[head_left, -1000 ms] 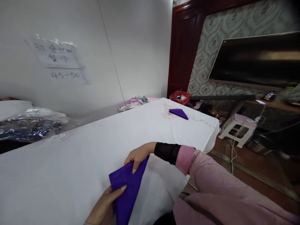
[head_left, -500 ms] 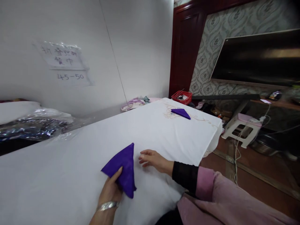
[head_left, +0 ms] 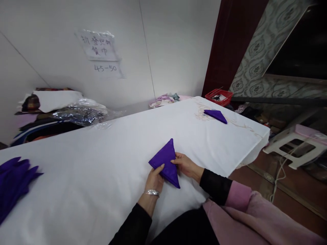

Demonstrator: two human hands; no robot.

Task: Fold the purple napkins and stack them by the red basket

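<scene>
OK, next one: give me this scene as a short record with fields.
Left hand: left hand grips the held cloth, thumb on top
Right hand: right hand pinches its right edge
Held cloth: purple, folded to a triangle
Far end of table: folded cloth, also purple, lying flat
Left edge of view: purple pile, partly cut off
Surface: white tablecloth
Wall: paper sign, lower line "45-50"

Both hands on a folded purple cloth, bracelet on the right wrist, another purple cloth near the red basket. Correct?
Wrong wrist: the head view shows the bracelet on the left one. The rest stands: left hand and right hand on the folded purple cloth, another purple cloth near the red basket.
</scene>
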